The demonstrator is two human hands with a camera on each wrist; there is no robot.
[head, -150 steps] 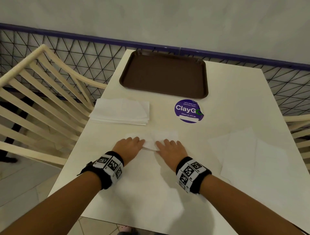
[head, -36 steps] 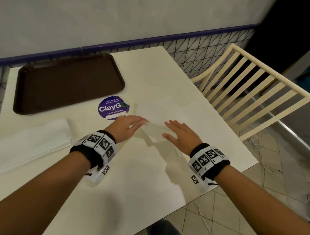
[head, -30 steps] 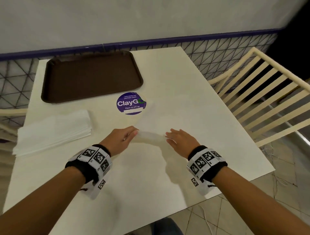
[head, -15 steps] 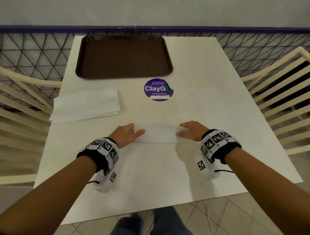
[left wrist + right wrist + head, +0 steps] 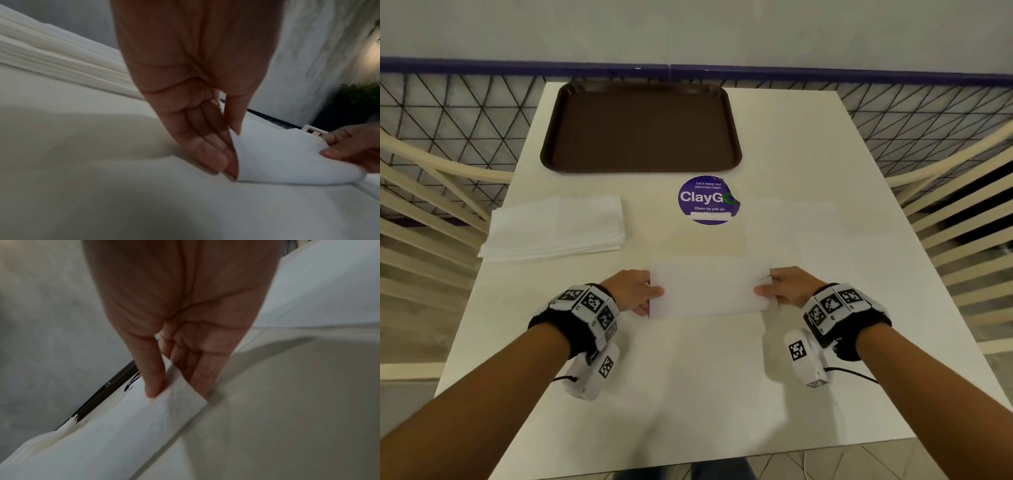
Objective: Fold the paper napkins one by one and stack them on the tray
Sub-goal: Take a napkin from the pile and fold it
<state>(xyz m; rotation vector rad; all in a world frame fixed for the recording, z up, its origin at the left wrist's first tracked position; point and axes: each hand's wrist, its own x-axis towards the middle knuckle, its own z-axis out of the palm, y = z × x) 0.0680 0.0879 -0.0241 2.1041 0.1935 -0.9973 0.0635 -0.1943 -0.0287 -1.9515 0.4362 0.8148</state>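
Tray [image 5: 640,126] bare at the far end; left hand [image 5: 631,291] and right hand [image 5: 789,287] each pinch an end of a napkin [image 5: 709,287] mid-worktop; the stack [image 5: 554,228] at left and everything else remain to do.

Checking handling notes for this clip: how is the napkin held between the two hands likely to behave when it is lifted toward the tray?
Probably floppy: the napkin bows between the left hand and right hand in the left wrist view. Likely very light, since thumb-and-finger pinches at its ends carry it. It may unfold or drift if one end is let go.
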